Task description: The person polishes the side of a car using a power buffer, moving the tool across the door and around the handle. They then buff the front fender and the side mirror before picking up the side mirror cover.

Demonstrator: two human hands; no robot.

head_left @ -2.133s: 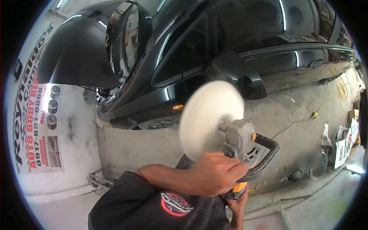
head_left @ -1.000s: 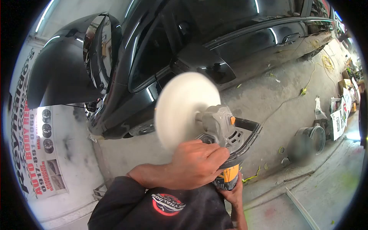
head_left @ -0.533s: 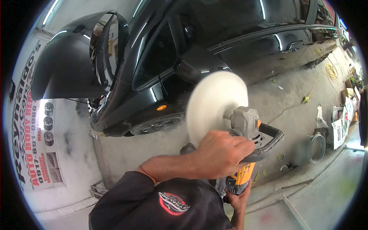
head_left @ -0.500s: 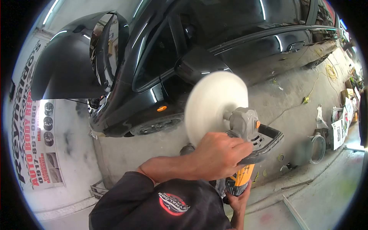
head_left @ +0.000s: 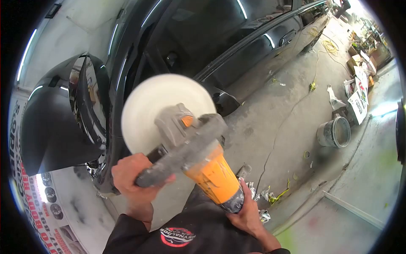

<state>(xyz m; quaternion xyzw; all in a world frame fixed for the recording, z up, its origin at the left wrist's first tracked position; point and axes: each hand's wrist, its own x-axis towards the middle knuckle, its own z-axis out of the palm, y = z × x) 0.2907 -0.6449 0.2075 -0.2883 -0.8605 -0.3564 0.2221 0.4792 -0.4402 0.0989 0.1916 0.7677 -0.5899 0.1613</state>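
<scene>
Largest is the black car (head_left: 203, 46), beyond the fingers of both hands. Nearer is the polisher (head_left: 213, 178), held between the two hands, its orange body slanting from the right fingers up toward the car. Its round white pad (head_left: 153, 101) sits ahead of the left fingers, turned toward the car; whether it touches the paint or is spinning, I cannot tell. Across the tool runs the looped handle (head_left: 182, 155), and the left hand (head_left: 133, 173) has its fingers clamped around one side of it. The right hand (head_left: 247, 213) is wrapped around the tail end, fingertips hidden. Smallest is the bucket (head_left: 326, 134), well apart from the right fingers, out to their right. The step in hand looks like steadying the polisher before the car; moving it calls for a firm two-handed grip.
</scene>
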